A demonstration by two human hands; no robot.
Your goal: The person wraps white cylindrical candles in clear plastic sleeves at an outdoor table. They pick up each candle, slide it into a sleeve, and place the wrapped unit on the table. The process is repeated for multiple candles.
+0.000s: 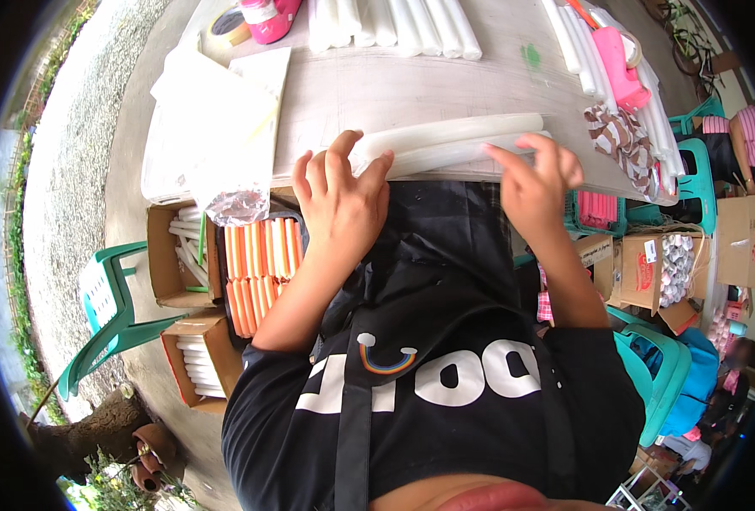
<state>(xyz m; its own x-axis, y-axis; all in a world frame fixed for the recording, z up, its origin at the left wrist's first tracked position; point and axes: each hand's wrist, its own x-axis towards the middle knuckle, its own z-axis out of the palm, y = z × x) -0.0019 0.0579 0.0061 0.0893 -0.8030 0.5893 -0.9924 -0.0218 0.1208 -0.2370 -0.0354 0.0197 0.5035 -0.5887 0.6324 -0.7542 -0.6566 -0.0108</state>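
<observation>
Two long white rolls [450,132], like candles in translucent wrapping, lie side by side along the table's near edge in front of me. My left hand [339,192] is at their left end, fingers spread and bent, with the fingertips over or against the wrapping; exact contact is hard to tell. Near their right end is my right hand [541,180], its index finger stretched toward the lower roll and its other fingers loosely bent. Neither hand grips anything. To the left of my left hand, a stack of thin translucent sheets [254,128] rests on the table.
More white rolls [420,30] line the table's far side and right edge. A pink tape dispenser [620,72] and a brown-and-white cloth [620,140] lie at the right. Below left stand a tray of orange candles [254,294] and cartons of white sticks [199,366]. A green chair [109,315] stands beyond.
</observation>
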